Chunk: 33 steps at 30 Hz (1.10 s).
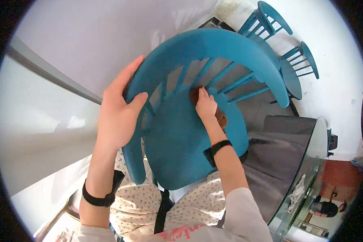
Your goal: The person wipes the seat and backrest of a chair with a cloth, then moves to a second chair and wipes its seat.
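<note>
A blue wooden chair (177,133) with a curved backrest and several thin spindles stands in front of me. My left hand (119,109) is closed round the left side of the backrest rail, thumb on the near side. On the seat, near the foot of the spindles, my right hand (206,105) presses a brown cloth (222,119). Its fingers are closed on the cloth, and part of the cloth hangs out under the wrist. Both wrists wear black bands.
More blue chairs (293,78) stand at the upper right by a white wall. A glass-topped table (310,161) is on the right, with dark brown material (278,161) beside it. A pale panel (48,121) borders the left. Another person (328,207) is far off at lower right.
</note>
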{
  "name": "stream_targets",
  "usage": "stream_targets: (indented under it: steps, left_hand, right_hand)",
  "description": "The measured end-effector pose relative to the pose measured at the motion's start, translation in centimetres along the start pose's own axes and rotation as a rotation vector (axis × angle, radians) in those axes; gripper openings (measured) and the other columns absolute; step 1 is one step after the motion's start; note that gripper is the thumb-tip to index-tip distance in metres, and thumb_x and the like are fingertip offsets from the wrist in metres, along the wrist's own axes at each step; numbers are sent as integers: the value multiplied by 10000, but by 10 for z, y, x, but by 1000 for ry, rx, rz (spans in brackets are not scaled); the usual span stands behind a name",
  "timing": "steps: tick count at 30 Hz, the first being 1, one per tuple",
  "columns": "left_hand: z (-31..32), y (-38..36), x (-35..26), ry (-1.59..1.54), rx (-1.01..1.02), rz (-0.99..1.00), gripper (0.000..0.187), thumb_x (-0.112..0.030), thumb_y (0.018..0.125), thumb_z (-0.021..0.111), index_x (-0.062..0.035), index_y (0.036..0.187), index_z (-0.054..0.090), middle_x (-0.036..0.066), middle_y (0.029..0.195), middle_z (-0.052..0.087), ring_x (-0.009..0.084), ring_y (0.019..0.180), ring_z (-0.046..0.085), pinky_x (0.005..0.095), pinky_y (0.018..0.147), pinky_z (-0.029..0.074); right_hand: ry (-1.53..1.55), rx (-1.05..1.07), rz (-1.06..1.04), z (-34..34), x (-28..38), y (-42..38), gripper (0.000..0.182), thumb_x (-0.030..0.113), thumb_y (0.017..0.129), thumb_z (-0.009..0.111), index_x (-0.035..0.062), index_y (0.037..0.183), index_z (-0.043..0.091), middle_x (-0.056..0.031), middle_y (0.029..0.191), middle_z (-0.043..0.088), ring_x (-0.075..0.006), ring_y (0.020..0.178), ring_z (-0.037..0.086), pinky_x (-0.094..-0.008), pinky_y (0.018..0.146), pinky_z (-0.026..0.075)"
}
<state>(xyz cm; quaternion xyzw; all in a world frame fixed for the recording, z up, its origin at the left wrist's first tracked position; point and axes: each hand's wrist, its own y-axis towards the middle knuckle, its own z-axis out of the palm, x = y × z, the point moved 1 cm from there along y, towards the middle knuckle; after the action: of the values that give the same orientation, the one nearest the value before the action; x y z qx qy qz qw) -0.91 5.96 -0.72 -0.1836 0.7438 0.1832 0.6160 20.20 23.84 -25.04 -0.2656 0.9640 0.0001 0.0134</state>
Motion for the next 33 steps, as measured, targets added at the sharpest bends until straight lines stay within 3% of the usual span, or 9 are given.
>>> stream_targets:
  steps: [2,4,7,13,15,18,22,26,33]
  left_hand:
    - [0,0,-3,-1,2,-24,581,57,760,510,-48,1329,452,133,1213,558,200,1094,536,302,964,387]
    - [0,-1,-3,-7,11,-59,607,63,747,513,-48,1341,444,110,1242,539,177,1108,519,295,976,376]
    - [1,0,1,12,8,-35,607,69,748,510,-47,1340,444,112,1243,539,175,1111,518,295,978,374]
    - [2,-2,1,2,-5,-30,602,64,750,512,-52,1337,449,117,1239,542,178,1118,514,297,982,370]
    - [2,-2,3,37,2,43,544,52,781,503,-38,1315,447,191,1228,549,288,1125,539,335,980,382]
    - [2,-1,3,61,5,47,542,43,782,504,-38,1315,446,199,1230,547,299,1135,535,340,986,380]
    - [1,0,3,42,4,5,589,40,756,528,-55,1332,454,135,1254,533,196,1132,511,305,989,363]
    - [0,-1,5,86,-11,47,587,30,760,527,-69,1334,451,152,1258,537,232,1152,514,322,1003,359]
    - [1,0,9,30,7,23,584,27,754,532,-51,1326,447,159,1269,536,240,1178,500,322,1011,350]
  right_hand:
    - [86,-14,-6,-10,-2,-17,587,144,771,634,107,1312,409,-41,1385,429,-308,937,578,-384,759,535]
    - [202,-142,-191,-26,-1,-43,635,160,771,642,103,1352,390,-55,1362,453,-298,944,576,-386,786,524]
    - [11,-49,-313,-17,-2,-55,621,186,767,631,102,1342,412,-68,1378,438,-272,968,576,-378,732,538]
    - [-108,28,-81,11,6,9,542,184,822,544,99,1342,415,-53,1368,450,-266,973,584,-361,729,542]
    - [-33,60,-39,4,5,16,527,206,828,554,123,1331,423,-53,1311,508,-286,984,598,-396,774,531]
    - [122,261,68,-15,-4,32,520,220,808,590,148,1302,443,-95,1220,568,-336,947,607,-432,775,522]
    - [241,247,210,-30,-2,37,429,251,785,599,176,1204,545,-138,1089,626,-369,957,602,-461,796,503]
    - [203,137,189,-30,14,3,406,250,755,647,147,1143,583,-110,1038,655,-325,940,623,-435,803,509]
    - [389,112,-68,-28,27,-84,462,132,738,649,166,1189,556,-43,1216,582,-295,967,607,-406,822,506]
